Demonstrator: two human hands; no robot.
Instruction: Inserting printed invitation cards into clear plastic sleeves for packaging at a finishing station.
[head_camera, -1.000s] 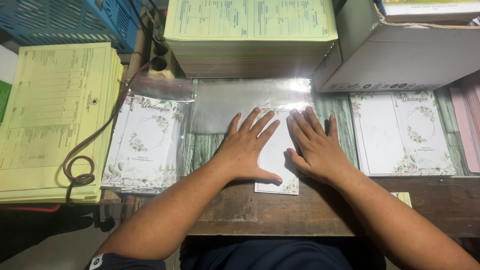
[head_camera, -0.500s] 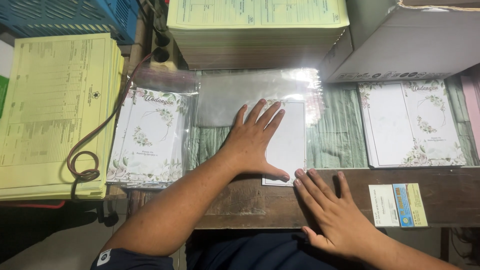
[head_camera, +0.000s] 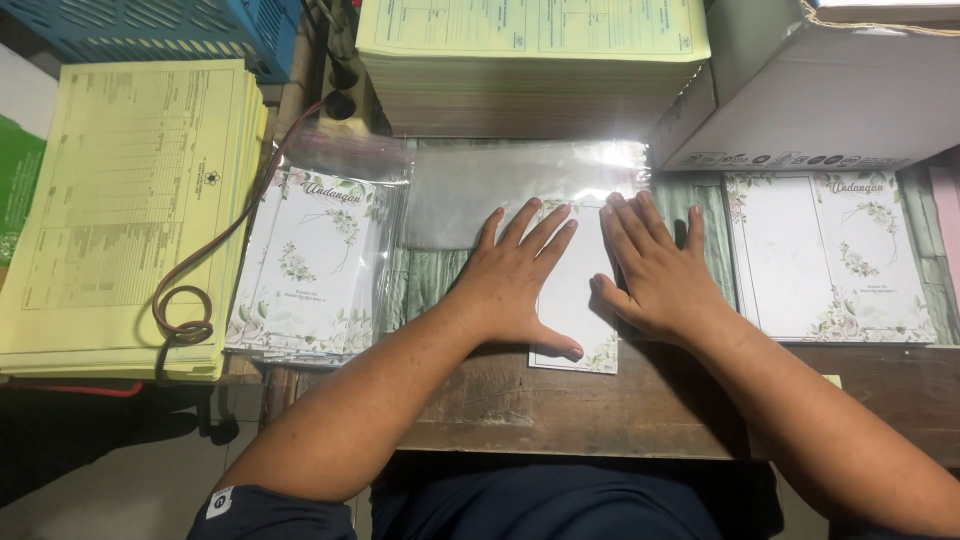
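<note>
- White card with a flower border lies under both our hands, partly slid into a clear plastic sleeve on the wooden table.
- Our left hand lies flat, fingers spread, palm down on the card's left half, gripping nothing.
- Our right hand lies flat just beside it, fingers together, pressing the card's right edge; the two thumbs nearly meet, and neither hand closes around anything.
- To the left we see a pile of sleeved flowered cards, touching the edge of the clear sleeve.
- To the right lies a stack of unfolded flowered cards, near our right hand.
- Farther left sits a yellow stack of forms with a brown rubber band across it.
- Beyond the sleeve we see another pile of yellow forms, a white cardboard box and a blue crate.
</note>
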